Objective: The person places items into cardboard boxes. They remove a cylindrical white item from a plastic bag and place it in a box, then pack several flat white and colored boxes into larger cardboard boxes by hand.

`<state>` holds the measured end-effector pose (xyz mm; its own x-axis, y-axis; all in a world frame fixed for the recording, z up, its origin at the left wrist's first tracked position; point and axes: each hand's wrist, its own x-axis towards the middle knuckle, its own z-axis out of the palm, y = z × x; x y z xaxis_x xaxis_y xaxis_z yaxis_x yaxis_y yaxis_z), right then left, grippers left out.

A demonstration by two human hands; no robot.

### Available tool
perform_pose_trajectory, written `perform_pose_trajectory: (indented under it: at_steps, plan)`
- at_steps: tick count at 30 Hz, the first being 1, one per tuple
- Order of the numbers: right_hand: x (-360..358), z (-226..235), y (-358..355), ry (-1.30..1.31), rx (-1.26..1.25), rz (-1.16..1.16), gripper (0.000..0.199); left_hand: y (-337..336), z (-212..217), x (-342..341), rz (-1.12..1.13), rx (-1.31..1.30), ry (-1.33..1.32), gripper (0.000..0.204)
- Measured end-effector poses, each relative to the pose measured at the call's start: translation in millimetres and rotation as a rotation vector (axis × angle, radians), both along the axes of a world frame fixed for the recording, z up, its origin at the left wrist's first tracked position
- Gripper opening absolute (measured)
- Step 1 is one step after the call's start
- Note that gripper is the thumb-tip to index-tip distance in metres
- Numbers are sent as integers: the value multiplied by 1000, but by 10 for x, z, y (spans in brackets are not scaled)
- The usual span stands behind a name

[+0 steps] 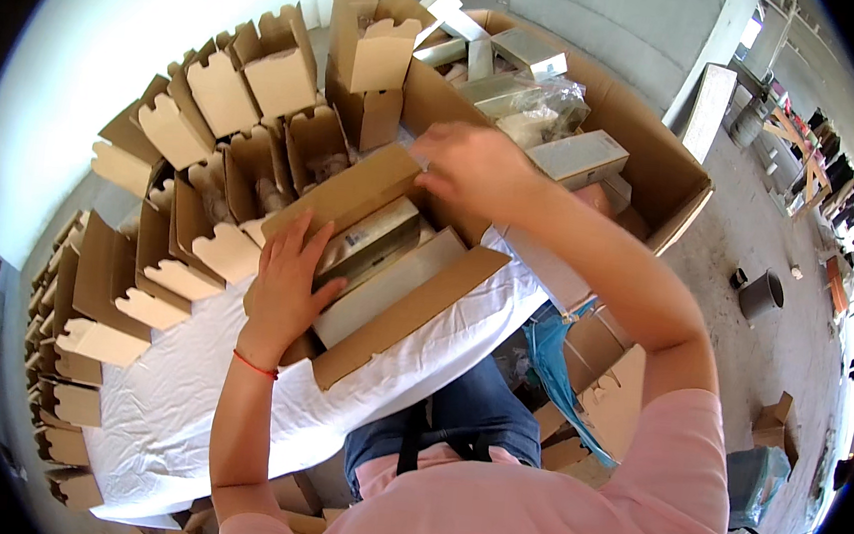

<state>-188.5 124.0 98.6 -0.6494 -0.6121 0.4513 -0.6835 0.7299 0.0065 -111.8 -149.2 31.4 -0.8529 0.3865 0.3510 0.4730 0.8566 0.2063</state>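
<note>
Open brown cardboard carton (386, 284) lies flat on the white-covered worktop (186, 399), right in front of the person, lid flap (348, 193) folded back. Two long silver-grey product boxes (374, 238) sit side by side inside it

Left hand (287, 281): fingers spread, palm flat on the carton's left edge, pinning it down. Right hand (475, 170): at the far end of the lid flap, fingers curled on its edge; exact grip not clear from this angle

Looks like the fill/close step: contents seated, flaps not yet shut. Next move probably needs the lid swung over and its tabs tucked while left hand holds the carton steady

Around it: rows of erected empty cartons (229, 101) to the left and beyond, big open shipping box (646, 164) of more silver boxes on the right
</note>
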Motion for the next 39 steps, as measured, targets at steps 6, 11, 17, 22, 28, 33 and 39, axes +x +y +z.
perform_pose_trajectory:
  at_steps: [6,11,17,22,28,33,39]
  plan:
    - [-1031,331,1014,-65,-159,-426,19,-27,-19,-162,42,24,-92,79]
    - [-2395,-16,1596,-188,-321,-553,31,161,1,-106,79,76,-119,67]
    - [-3432,-666,1281,-318,-234,-684,52,251,46,-102,146,178,-116,58]
    - [-3692,-777,1279,-616,-68,-900,67,330,118,-211,185,175,-142,62]
    - [-3896,-954,1329,-734,-187,-907,76,319,110,-241,231,173,-198,65]
    - [-4001,-998,1520,-623,-359,-878,66,295,102,-241,243,157,-227,66]
    - [-3790,-812,1777,-402,-529,-726,68,107,8,-301,161,202,-189,61]
